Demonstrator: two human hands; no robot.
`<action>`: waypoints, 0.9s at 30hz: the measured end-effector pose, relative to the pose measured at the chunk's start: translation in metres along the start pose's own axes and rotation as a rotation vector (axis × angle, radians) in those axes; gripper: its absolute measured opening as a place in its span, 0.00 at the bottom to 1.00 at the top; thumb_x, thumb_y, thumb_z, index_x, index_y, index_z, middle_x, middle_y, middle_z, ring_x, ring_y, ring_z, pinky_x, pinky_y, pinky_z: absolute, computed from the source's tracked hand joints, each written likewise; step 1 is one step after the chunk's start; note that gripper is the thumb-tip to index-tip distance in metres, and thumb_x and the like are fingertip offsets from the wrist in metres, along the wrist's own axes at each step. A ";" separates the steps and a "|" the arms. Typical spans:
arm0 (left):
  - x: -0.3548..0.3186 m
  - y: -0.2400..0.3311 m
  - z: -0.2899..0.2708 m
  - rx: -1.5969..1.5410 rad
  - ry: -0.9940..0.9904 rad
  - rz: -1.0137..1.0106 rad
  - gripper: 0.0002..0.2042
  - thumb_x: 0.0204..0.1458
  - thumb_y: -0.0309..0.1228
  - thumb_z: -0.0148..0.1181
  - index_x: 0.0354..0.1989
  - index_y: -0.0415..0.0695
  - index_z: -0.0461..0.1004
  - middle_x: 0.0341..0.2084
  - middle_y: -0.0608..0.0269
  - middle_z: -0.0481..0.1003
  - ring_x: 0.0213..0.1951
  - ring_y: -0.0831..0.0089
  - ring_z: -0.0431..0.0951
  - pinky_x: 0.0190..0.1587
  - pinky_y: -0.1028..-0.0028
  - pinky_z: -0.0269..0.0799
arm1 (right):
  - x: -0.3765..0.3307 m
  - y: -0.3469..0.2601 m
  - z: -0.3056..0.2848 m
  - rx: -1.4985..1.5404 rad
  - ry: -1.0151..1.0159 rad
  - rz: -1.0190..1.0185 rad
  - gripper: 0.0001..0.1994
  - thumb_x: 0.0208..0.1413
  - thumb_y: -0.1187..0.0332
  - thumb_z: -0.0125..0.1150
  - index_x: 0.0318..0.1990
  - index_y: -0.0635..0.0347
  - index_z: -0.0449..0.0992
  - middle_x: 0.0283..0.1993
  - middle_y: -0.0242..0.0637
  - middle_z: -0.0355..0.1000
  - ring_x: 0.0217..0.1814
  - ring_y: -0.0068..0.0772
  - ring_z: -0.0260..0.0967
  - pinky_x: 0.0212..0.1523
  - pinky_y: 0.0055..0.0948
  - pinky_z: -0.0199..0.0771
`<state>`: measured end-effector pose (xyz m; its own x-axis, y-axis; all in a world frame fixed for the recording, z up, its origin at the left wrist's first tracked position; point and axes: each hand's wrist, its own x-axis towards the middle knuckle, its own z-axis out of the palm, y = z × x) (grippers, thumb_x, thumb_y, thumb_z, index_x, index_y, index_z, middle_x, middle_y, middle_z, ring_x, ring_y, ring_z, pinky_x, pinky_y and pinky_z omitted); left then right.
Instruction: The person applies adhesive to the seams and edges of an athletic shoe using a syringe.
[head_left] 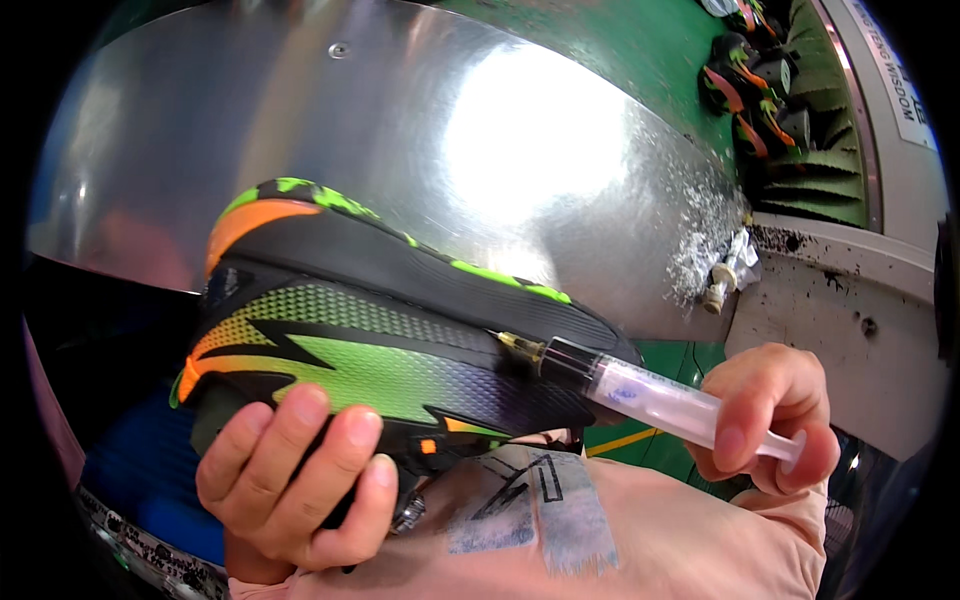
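My left hand (300, 470) is wrapped round a black sports shoe (360, 350) from below, fingers lying against its side. The shoe is tipped sideways, its green-to-purple scaled upper facing me. Its dark sole with orange and bright green edging lies along the far side. In my right hand (765, 415) is a clear plastic syringe (650, 398) with a dark front end, pinched near the plunger. Its yellowish needle hub (520, 345) points left at the shoe. The needle tip is at the line where upper and sole meet; whether it touches cannot be told.
A shiny metal table (350, 120) stretches beyond the shoe. White residue (695, 245) and a small crumpled bottle or tube (722, 285) are at its right end. Farther right, several similar shoes (750, 95) stand by a conveyor with green flaps (835, 130).
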<state>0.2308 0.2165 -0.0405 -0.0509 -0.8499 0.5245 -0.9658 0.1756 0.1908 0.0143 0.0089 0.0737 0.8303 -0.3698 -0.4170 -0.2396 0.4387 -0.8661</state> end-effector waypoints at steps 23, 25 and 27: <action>0.089 -0.069 -0.055 0.018 -0.548 0.044 0.25 0.43 0.33 0.65 0.50 0.41 0.65 0.48 0.42 0.71 0.51 0.42 0.71 0.54 0.52 0.64 | -0.015 0.090 -0.027 0.397 0.098 -0.218 0.35 0.54 0.42 0.49 0.49 0.73 0.64 0.30 0.36 0.67 0.23 0.13 0.56 0.24 0.15 0.53; 0.111 -0.080 -0.060 -0.063 -0.596 0.039 0.32 0.35 0.37 0.71 0.51 0.42 0.65 0.47 0.45 0.72 0.52 0.46 0.70 0.54 0.56 0.64 | -0.007 0.085 -0.028 0.415 0.115 -0.169 0.36 0.54 0.40 0.48 0.50 0.72 0.62 0.28 0.32 0.64 0.24 0.12 0.54 0.25 0.15 0.52; 0.128 -0.087 -0.065 -0.056 -0.671 0.008 0.35 0.29 0.42 0.74 0.48 0.42 0.66 0.44 0.49 0.74 0.47 0.51 0.72 0.50 0.61 0.65 | -0.002 0.094 -0.025 0.479 0.110 -0.165 0.36 0.53 0.40 0.49 0.51 0.72 0.62 0.27 0.30 0.63 0.25 0.11 0.54 0.26 0.14 0.52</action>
<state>0.3246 0.1246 0.0646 -0.2221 -0.9699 -0.0999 -0.9510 0.1929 0.2416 -0.0226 0.0307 -0.0140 0.7737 -0.5380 -0.3346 0.1686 0.6839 -0.7098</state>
